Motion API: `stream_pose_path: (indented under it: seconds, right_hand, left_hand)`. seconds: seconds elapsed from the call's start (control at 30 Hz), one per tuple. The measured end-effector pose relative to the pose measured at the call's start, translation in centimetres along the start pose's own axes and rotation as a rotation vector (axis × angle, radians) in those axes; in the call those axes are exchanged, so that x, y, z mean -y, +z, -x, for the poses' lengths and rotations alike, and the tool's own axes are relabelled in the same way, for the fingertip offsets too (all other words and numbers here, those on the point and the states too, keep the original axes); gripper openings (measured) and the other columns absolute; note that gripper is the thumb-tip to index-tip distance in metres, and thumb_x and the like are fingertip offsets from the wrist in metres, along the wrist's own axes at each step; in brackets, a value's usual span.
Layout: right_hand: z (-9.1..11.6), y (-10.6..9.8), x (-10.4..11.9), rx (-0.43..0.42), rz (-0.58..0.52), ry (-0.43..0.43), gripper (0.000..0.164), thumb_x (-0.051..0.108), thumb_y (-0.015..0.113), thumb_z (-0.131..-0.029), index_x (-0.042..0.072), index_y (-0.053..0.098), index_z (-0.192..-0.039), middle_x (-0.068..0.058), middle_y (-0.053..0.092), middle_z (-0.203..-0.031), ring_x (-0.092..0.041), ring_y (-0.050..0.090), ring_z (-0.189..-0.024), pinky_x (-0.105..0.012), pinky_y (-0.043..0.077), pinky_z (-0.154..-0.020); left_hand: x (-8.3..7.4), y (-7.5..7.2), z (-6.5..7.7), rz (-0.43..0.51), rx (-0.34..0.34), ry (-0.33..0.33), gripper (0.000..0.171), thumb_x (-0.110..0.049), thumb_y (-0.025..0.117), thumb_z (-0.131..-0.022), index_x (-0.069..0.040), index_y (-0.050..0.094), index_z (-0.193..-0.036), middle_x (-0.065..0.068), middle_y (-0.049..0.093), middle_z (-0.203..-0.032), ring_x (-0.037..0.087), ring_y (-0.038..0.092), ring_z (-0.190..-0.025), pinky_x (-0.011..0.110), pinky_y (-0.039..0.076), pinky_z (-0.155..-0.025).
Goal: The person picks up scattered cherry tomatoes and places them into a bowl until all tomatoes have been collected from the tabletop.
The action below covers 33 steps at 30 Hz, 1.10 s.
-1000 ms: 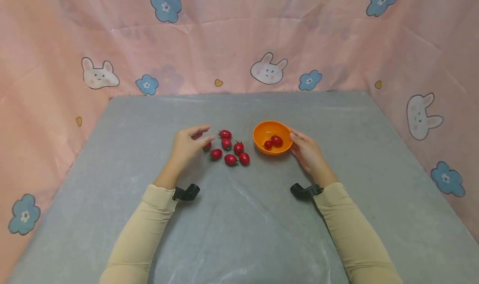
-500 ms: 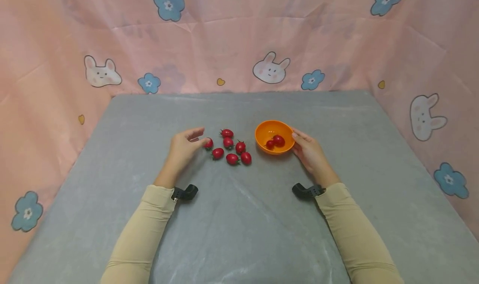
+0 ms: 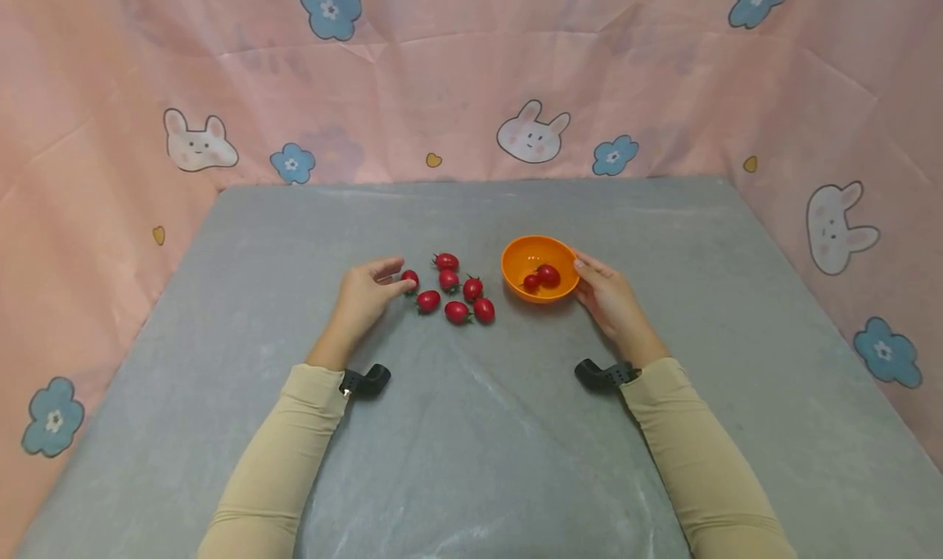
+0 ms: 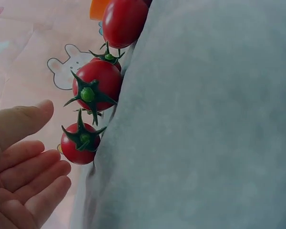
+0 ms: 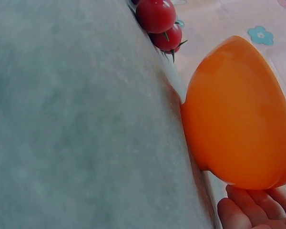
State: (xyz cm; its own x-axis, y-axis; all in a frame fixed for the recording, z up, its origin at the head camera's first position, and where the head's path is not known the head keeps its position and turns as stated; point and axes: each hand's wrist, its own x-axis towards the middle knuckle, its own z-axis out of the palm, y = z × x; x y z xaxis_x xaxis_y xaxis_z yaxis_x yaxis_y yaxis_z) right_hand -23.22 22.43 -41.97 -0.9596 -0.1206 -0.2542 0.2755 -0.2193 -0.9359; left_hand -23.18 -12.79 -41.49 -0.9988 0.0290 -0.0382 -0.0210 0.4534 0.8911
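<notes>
My left hand (image 3: 359,297) is beside the leftmost cherry tomato (image 3: 410,278), thumb and fingers spread apart. In the left wrist view the thumb and fingers (image 4: 35,167) lie to the left of a cherry tomato (image 4: 80,151) with a green stem. Several more cherry tomatoes (image 3: 449,280) lie loosely grouped to the right of it. With the thumb on the rim and fingers around the outside, my right hand (image 3: 610,301) holds an orange bowl (image 3: 525,256) by its right side. The bowl stands upright on the table and contains two cherry tomatoes (image 3: 548,276).
A grey cloth-like cover lies over the table (image 3: 471,436). Pink curtain fabric (image 3: 412,76) with rabbits and blue flowers hangs at the back and sides. Each wrist wears a black strap mount (image 3: 366,380).
My left hand has drawn back slightly and lowered, so more of the leftmost cherry tomato shows beside the thumb. My right hand stays on the bowl, and the head view has shifted a little.
</notes>
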Motion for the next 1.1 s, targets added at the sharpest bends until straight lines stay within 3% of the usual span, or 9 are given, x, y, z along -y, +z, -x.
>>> stream_pose_path:
  seconds: [0.53, 0.87, 1.1]
  right_hand:
    - [0.02, -0.03, -0.06, 0.016, -0.011, -0.017, 0.054, 0.024, 0.044, -0.098, 0.005, 0.026, -0.145, -0.008, 0.023, -0.153, -0.020, 0.027, -0.139, -0.035, 0.023, -0.112]
    - [-0.16, -0.06, -0.16, -0.003, -0.010, -0.004, 0.055, 0.025, 0.047, -0.097, 0.007, 0.029, -0.145, -0.007, 0.026, -0.152, -0.016, 0.033, -0.136, -0.033, 0.028, -0.110]
    - [0.01, 0.03, -0.02, 0.000, -0.012, -0.003, 0.053, 0.025, 0.045, -0.098, 0.007, 0.028, -0.145, -0.006, 0.025, -0.153, -0.019, 0.029, -0.138, -0.035, 0.024, -0.111]
  left_hand:
    - [0.51, -0.01, -0.11, -0.014, 0.028, -0.013, 0.050, -0.024, 0.074, -0.079, -0.005, 0.060, -0.123, 0.012, 0.062, -0.122, 0.024, 0.058, -0.115, 0.037, 0.047, -0.095]
    - [0.69, -0.10, -0.23, -0.084, 0.066, -0.010, 0.052, -0.025, 0.076, -0.077, -0.006, 0.061, -0.122, 0.009, 0.063, -0.120, 0.021, 0.059, -0.113, 0.037, 0.047, -0.093]
    - [0.45, -0.14, -0.22, -0.108, 0.084, 0.000, 0.050, -0.021, 0.073, -0.080, -0.006, 0.059, -0.125, 0.011, 0.063, -0.120, 0.023, 0.060, -0.112, 0.037, 0.048, -0.092]
